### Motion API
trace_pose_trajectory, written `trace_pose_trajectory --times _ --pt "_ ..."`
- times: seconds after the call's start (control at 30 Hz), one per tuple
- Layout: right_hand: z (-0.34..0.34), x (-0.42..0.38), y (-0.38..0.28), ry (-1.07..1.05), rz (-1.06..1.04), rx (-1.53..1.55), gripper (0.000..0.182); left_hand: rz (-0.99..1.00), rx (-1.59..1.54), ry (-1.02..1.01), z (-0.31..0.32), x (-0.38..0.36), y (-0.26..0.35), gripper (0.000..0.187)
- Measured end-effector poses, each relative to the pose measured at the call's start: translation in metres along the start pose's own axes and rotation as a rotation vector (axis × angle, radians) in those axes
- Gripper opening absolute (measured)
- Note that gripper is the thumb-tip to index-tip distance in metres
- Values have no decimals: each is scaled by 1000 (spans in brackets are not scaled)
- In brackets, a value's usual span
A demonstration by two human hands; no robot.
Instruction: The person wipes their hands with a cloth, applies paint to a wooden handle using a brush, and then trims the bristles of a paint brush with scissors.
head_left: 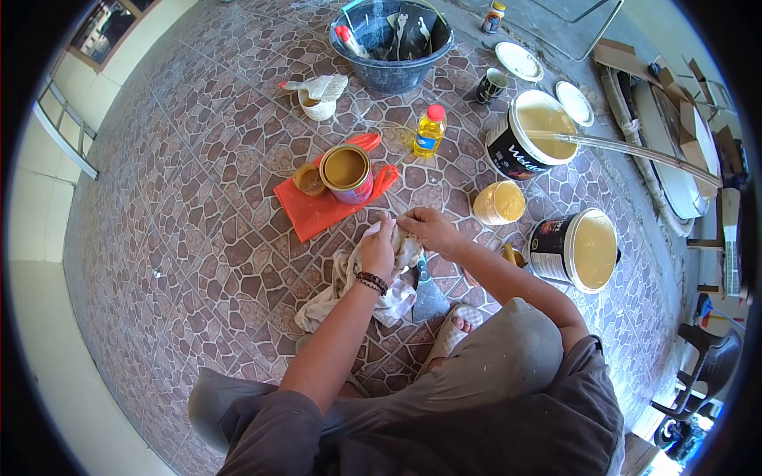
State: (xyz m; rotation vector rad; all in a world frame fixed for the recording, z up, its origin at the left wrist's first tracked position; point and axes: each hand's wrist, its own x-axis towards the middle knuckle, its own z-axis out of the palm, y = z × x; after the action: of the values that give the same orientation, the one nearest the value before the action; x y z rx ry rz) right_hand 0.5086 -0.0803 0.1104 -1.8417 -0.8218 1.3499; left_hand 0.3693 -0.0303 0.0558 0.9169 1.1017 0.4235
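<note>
My left hand [378, 250] is closed on a crumpled, stained white cloth [341, 291] that hangs down to the tiled floor. Close by on its right, my right hand [429, 228] pinches the same cloth, fingertips near those of my left hand. A scraper with a wide grey blade [429, 300] lies just below the hands, its handle partly under the cloth. Beyond my left hand, an open can of brown paint [346, 170] and a small cup [309, 181] stand on a red plastic bag [305, 213]. A tub of yellowish paint [499, 203] is to the right of my right hand.
Two large paint buckets [530, 135] [575, 250] stand on the right, a stick across the farther one. Beyond are a yellow bottle [429, 132], a black basin [393, 71], a white cup [317, 107], a dark cup [491, 86] and lids [519, 61]. A chair [702, 365] stands far right.
</note>
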Motion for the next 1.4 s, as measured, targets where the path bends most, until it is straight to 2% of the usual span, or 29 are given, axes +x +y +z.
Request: trace_pose_trajectory --times 0.07,0.17,0.2,0.27,0.3,0.33,0.37,0.4,0.43,0.47,0.53,0.57,0.6,0.63,0.67,0.73,0.77,0.87,0.9,0.93,1.0,1.07,1.13,1.23,1.27,1.33,1.37,1.4 --pt "3 -1 1 -37 28 22 32 -18 -77 6 -5 8 -9 53" --pt "6 4 8 -18 68 101 33 118 123 -47 -13 14 -18 45" --pt "7 7 13 25 24 99 32 114 124 -42 -13 12 -16 45" --pt "7 15 21 63 -22 96 31 64 302 -101 -10 9 -9 43" --pt "6 18 26 139 -35 70 30 -40 205 -208 -7 2 0 45" --pt "6 19 30 215 -43 45 29 -47 206 -207 0 -11 14 45" --pt "1 12 19 183 19 247 29 -133 112 -282 7 -24 29 50" --pt "-1 18 26 180 24 249 29 -218 15 -356 10 -29 36 55" --pt "-3 26 35 264 -11 235 33 -335 5 -529 6 -24 39 67" --pt "-4 30 47 346 -45 219 37 -344 3 -525 6 -22 38 67" --pt "-3 17 35 289 -22 205 33 -323 10 -485 8 -25 52 83" --pt "2 7 31 88 -138 56 34 -301 -77 -596 4 -17 47 90" --pt "6 -5 25 -113 -256 -91 36 -305 -79 -588 2 -20 51 90" --pt "18 -24 -1 -269 113 373 41 -302 -124 -562 2 -27 59 94" --pt "21 -26 1 -276 119 375 41 -301 -169 -535 1 -33 64 98" --pt "23 -29 5 -192 -18 204 48 -257 -164 -517 6 -37 61 103" --pt "21 -27 6 -198 -18 205 48 -206 -91 -490 8 -36 63 104" --pt "15 -23 10 -65 -485 -505 38 -188 27 -455 0 -31 56 103" --pt "14 -28 -2 -117 -384 -487 29 -172 -10 -460 0 -30 51 102" --pt "13 -28 0 -124 -370 -485 29 -166 -48 -464 0 -31 42 102" --pt "11 -25 8 -149 -551 -585 25 -215 -43 -477 -3 -29 36 100" --pt "10 -24 12 -218 -557 -656 20 -309 34 -531 -10 -36 43 98" --pt "9 -22 14 -259 -692 -699 18 -362 11 -584 -21 -30 36 98" --pt "7 -23 7 -336 -632 -868 19 -363 -145 -691 -29 -30 30 106" --pt "4 -24 3 -343 -632 -860 19 -370 -145 -684 -33 -32 29 106" --pt "-7 -21 -6 -391 -448 -736 26 -380 -174 -568 -37 -39 43 109" --pt "-15 -15 -2 -374 -374 -714 36 -384 -227 -557 -46 -35 43 109" --pt "-16 -16 -6 -373 -379 -716 36 -380 -226 -556 -46 -35 45 109"
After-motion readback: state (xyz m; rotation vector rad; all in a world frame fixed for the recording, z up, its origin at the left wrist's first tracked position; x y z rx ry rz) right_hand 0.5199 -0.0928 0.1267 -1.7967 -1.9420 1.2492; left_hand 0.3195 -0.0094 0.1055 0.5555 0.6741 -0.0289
